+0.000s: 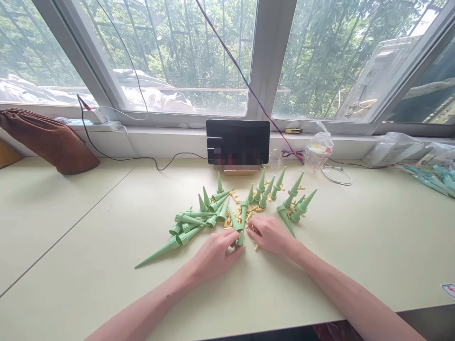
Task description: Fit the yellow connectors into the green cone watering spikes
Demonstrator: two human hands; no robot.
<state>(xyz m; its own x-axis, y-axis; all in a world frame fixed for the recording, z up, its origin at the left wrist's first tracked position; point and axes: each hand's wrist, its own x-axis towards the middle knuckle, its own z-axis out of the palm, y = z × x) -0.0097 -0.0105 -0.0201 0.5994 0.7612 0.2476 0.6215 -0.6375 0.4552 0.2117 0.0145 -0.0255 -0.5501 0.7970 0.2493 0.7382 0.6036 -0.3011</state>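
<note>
My left hand (218, 251) is closed around a green plastic cone-shaped spike (241, 239), which lies low between its thumb and fingers. Just to the right, my right hand (270, 233) has its fingers bent and pressed together at the small yellow plastic pieces (256, 208). Whatever its fingertips pinch is hidden. Several more green spikes lie in a heap on the left, one long spike (156, 253) pointing toward the front left. Behind and right of the hands, other spikes stand point up, such as the green spike (304, 206), with yellow pieces at their bases.
A dark-screened tablet (238, 142) stands at the back on a small brown support (241, 171). Brown drawstring bag (53, 139) at the back left; plastic-wrapped cup (317, 150) and white cable (336, 175) at the back right. Windows rise behind the pale table (99, 237).
</note>
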